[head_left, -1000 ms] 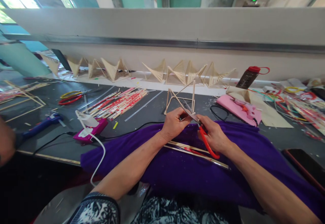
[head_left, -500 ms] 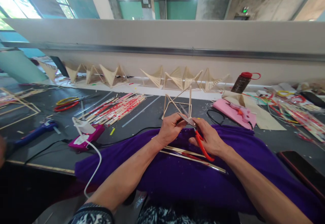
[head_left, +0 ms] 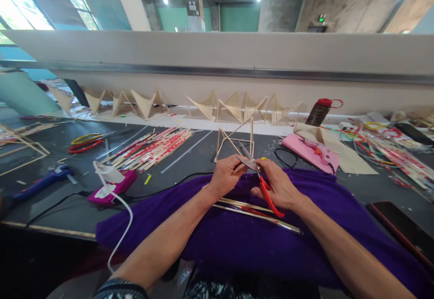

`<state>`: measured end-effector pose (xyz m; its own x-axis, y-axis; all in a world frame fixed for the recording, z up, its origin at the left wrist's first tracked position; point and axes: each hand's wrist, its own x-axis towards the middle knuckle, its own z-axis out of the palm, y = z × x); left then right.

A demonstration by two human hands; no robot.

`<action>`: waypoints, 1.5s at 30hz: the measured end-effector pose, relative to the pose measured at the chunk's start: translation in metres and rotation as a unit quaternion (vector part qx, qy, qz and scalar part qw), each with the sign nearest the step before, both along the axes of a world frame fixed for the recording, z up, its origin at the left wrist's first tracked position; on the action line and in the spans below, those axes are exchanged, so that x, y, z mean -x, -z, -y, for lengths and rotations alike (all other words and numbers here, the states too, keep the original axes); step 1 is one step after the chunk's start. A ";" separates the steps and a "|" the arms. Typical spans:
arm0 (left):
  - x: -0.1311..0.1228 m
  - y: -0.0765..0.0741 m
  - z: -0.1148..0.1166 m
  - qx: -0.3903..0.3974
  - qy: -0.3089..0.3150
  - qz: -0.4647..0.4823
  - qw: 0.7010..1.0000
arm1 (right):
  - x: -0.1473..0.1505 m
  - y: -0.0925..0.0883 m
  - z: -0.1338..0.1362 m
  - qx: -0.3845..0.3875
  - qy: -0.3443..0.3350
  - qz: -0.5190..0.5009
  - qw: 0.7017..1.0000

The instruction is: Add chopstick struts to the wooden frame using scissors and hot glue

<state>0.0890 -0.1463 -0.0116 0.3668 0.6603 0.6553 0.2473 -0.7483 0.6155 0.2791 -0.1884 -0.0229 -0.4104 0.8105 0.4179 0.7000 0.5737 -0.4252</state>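
Observation:
Red-handled scissors point(head_left: 270, 201) are in my right hand point(head_left: 278, 185), their blades pointing up and left, slightly apart. My left hand point(head_left: 225, 175) is closed in a pinch right at the blades; whatever its fingers hold is hidden. Just beyond both hands stands a small frame of thin wooden sticks point(head_left: 252, 133), partly covered by the fingers and blades. Below the hands, several loose sticks point(head_left: 237, 208) and a clear wrapper with red on it lie across the purple cloth point(head_left: 233, 245).
Wrapped stick bundles point(head_left: 159, 147), a magenta power strip point(head_left: 127, 182) with a white cable, and a blue glue gun point(head_left: 44, 184) lie left. Rightward are a pink glue gun point(head_left: 317, 150), a bottle point(head_left: 318, 114) and a phone point(head_left: 400, 226). Stick models point(head_left: 233, 108) line the back.
The view has tilted and shifted slightly. Another person's hand at the left edge has gone out of sight. My hands and the scissors hold nearly the same pose.

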 end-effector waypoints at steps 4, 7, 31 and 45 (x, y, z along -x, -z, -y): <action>0.001 -0.001 0.000 0.011 0.012 -0.015 1.000 | 0.000 0.004 -0.001 0.008 -0.010 -0.014 1.000; 0.001 -0.003 0.001 0.013 0.017 -0.017 1.000 | 0.001 0.006 0.000 0.019 -0.021 -0.044 0.999; -0.007 0.006 0.002 0.082 -0.022 0.043 0.995 | -0.003 0.008 -0.003 0.011 0.028 -0.022 0.999; 0.000 0.001 0.000 0.085 0.013 0.017 0.996 | -0.003 -0.001 -0.001 0.025 0.008 -0.013 1.000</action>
<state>0.0892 -0.1460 -0.0127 0.3656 0.7532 0.5468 0.2058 -0.6383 0.7418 0.2822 -0.1877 -0.0221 -0.3866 0.8373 0.3866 0.6972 0.5397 -0.4719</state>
